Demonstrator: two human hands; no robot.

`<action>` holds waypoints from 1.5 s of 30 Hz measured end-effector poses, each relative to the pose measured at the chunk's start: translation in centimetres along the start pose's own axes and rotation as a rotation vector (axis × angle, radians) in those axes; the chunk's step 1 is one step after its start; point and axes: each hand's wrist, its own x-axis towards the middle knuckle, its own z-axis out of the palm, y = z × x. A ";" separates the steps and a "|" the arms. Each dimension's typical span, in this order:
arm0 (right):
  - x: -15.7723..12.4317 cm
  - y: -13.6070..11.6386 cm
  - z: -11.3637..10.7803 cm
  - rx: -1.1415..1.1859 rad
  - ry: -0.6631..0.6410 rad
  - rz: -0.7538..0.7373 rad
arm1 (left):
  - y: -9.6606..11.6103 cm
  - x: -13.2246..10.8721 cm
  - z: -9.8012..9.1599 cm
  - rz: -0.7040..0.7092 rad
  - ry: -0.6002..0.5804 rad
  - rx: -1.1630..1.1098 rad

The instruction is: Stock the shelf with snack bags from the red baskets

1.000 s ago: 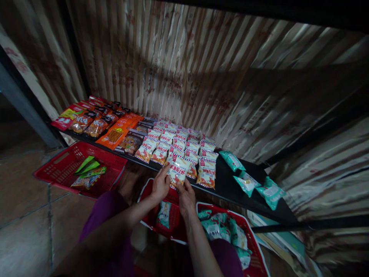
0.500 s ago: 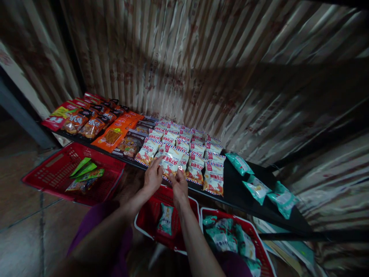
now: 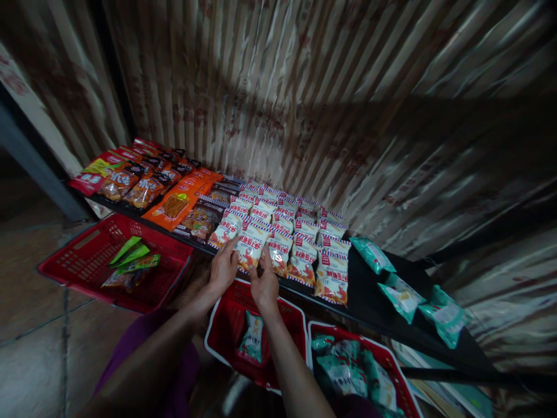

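The person's left hand (image 3: 225, 268) is at the left side of one white bag (image 3: 251, 242), in the middle of the frame. The right hand (image 3: 265, 285) is at its bottom and right side. The bag sits between the two sets of fingers. Both hands are partly open and curved, with thumbs apart from the pointing fingers. I can't tell if either one pinches the bag tight.

The bag is in the front row on the black shelf (image 3: 363, 293). I count five white bags in that row, with this one second from the left. More sit behind, too squashed together to count.

To the right on the shelf lie three teal bags (image 3: 402, 296). To the left are brown bags (image 3: 201, 219), orange packs (image 3: 174, 203) and, at the far left, red and black bags, all overlapping.

Below are three red baskets. The middle basket (image 3: 285, 339) has one teal bag, the lower right basket (image 3: 407, 386) has a heap, and the left basket (image 3: 82, 255) has some green packs (image 3: 126, 251).
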 end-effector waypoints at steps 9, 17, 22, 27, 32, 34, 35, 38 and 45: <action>0.7 -1.2 -1.4 -0.395 -0.101 -0.035 | -0.6 0.1 0.9 0.029 0.042 0.000; 1.5 -1.1 -1.5 -0.416 -0.139 0.005 | -0.2 0.0 1.3 0.097 0.005 0.086; 2.0 -0.8 -1.7 -0.489 -0.186 0.013 | -0.4 -0.1 1.9 0.112 -0.017 0.185; 2.3 -0.5 -2.4 -0.522 -0.185 -0.104 | -0.4 -0.2 2.5 0.130 0.023 0.210; 3.7 0.4 -3.3 -0.468 -0.029 -0.173 | -0.2 -0.3 2.8 0.149 0.033 0.253; 5.0 0.8 -3.4 -0.422 0.034 -0.221 | -0.1 -0.3 2.9 0.157 0.032 0.254; 5.7 1.1 -3.4 -0.397 0.054 -0.256 | -0.1 -0.3 2.9 0.161 0.028 0.253; 8.0 1.7 -3.2 -0.331 0.081 -0.307 | 0.0 -0.2 2.9 0.170 0.022 0.257; 11.8 3.2 -2.4 -0.297 0.030 -0.278 | 0.2 -0.3 3.7 0.220 0.082 0.301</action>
